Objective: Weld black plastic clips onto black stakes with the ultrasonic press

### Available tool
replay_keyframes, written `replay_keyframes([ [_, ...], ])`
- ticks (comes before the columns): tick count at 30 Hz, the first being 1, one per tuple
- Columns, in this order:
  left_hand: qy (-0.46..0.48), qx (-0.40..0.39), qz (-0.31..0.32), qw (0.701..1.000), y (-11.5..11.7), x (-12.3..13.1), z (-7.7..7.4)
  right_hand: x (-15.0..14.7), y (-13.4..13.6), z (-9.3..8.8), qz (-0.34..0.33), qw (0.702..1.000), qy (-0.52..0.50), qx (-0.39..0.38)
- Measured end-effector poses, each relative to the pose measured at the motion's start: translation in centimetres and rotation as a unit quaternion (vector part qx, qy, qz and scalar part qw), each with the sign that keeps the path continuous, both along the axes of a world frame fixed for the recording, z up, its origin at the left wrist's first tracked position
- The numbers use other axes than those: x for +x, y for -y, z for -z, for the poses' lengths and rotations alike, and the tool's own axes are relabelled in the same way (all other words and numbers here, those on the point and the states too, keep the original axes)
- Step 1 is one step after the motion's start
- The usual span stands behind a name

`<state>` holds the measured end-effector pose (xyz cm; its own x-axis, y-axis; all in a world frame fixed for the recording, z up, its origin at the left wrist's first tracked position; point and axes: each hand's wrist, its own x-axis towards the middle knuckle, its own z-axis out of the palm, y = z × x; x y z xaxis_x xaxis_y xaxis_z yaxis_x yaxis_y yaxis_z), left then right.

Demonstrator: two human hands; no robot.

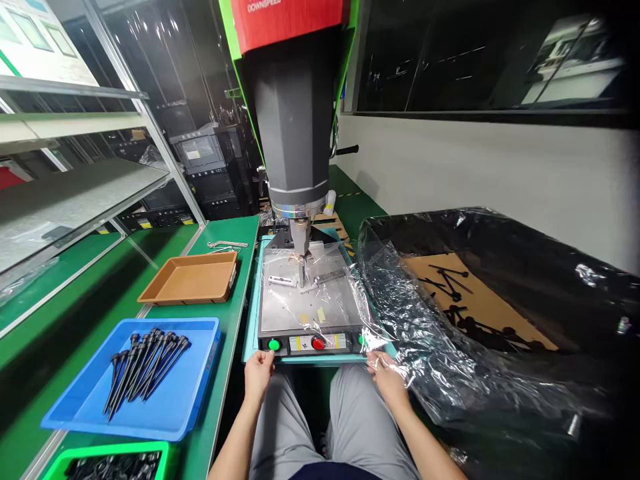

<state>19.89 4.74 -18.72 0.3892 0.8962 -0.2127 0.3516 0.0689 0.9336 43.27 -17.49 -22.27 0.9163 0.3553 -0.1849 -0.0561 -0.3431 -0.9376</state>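
My left hand is closed, its fingers curled at the front edge of the press base, just below the left green button. What lies inside those fingers is hidden. At the right front corner, my right hand has its fingers bent together on clear plastic film, close to the right green button. This film spreads over part of the metal plate and joins the big bag on the right. Above the plate hangs the narrow tool head of the press. A red button sits between the green ones.
To the left, a blue tray holds several black rod-like parts. Behind it stands a brown tray, with wrenches beyond. A green bin contains small dark parts. The plastic-lined box at right holds more black parts on cardboard.
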Motion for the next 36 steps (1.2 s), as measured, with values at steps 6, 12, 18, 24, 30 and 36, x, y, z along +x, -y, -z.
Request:
replay_keyframes([
  [6,0.038,-0.05,0.021,0.998,3.0,-0.8,1.0,-3.9,-0.3,0.9,-0.042,0.985,-0.135,0.1],
  [12,0.075,-0.105,0.076,0.989,5.0,0.7,0.8,-6.8,-2.0,-1.7,-0.133,0.958,-0.16,0.199],
  [18,0.125,-0.164,0.146,0.968,5.3,3.6,-1.8,-7.4,-4.4,-5.2,-0.022,0.905,-0.27,0.326],
  [24,0.143,-0.242,0.182,0.942,4.6,6.8,-3.5,-6.9,-4.3,-6.1,0.06,0.887,-0.309,0.339],
  [30,0.285,-0.403,0.168,0.853,2.9,8.8,-4.0,-8.7,-1.6,-7.9,0.022,0.883,-0.312,0.35],
  [36,0.352,-0.347,-0.008,0.869,-1.8,10.8,-7.3,-9.2,-0.1,-9.2,-0.003,0.892,-0.287,0.349],
])
